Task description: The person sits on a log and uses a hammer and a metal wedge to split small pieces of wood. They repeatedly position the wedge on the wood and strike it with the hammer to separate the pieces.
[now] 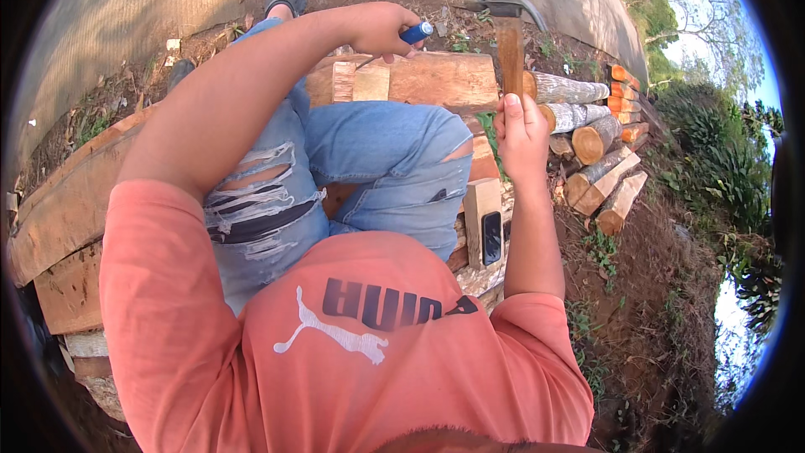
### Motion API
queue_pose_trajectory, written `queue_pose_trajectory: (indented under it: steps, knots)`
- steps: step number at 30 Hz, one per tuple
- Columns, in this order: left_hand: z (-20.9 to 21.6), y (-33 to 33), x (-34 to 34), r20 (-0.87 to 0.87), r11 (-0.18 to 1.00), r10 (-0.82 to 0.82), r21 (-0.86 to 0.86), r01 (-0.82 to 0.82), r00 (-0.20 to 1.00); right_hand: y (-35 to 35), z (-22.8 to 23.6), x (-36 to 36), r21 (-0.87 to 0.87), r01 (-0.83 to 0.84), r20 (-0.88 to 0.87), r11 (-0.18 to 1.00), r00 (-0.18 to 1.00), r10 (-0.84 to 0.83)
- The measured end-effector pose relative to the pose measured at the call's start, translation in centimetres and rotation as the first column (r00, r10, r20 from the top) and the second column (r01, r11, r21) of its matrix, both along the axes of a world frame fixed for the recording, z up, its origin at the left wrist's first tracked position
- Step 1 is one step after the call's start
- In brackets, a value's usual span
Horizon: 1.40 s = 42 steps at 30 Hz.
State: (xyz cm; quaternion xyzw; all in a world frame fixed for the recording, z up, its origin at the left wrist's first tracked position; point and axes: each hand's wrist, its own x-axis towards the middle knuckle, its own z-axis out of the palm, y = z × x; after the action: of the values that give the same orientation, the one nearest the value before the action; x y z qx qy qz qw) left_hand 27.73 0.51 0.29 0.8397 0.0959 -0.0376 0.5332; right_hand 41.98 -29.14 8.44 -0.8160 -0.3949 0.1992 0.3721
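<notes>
My left hand (387, 31) is closed around a blue-handled tool (416, 33). A thin dark shaft slants from below that hand to the wooden beam (449, 81); its tip is too small to make out. Two paler patches of wood (371, 82) show on the beam beside the shaft. In my right hand (521, 136) is a claw hammer (510, 54), gripped low on its wooden handle. The hammer's dark metal head is raised, to the right of the blue handle and apart from it.
My legs in torn jeans (381, 143) lie between my body and the beam. A phone (491, 237) rests against a wood block (474, 210) at my right. Several cut logs (570, 115) are stacked farther right. Long planks (71, 201) lie at the left.
</notes>
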Motion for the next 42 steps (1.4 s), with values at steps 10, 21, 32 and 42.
queue_pose_trajectory:
  steps: [10,21,32,42]
  knots:
    - [-1.0,0.3,0.1,-0.031,1.000,-0.012,0.007,0.012,0.999,0.2,2.0,-0.3,0.060,0.031,-0.008,0.998,0.999,-0.031]
    - [-0.2,0.3,0.0,-0.050,0.993,-0.057,0.098,0.062,0.997,-0.3,-1.4,-0.1,-0.032,0.003,0.143,0.999,0.990,0.002]
    - [-0.6,0.3,0.2,-0.066,0.996,-0.038,0.084,0.043,0.997,1.1,1.2,-1.4,0.281,0.014,-0.169,0.960,0.985,0.035]
    - [-0.7,-0.2,0.3,-0.062,0.987,-0.047,0.148,0.056,0.997,1.0,0.3,-0.7,0.208,0.037,-0.154,0.977,0.988,-0.005]
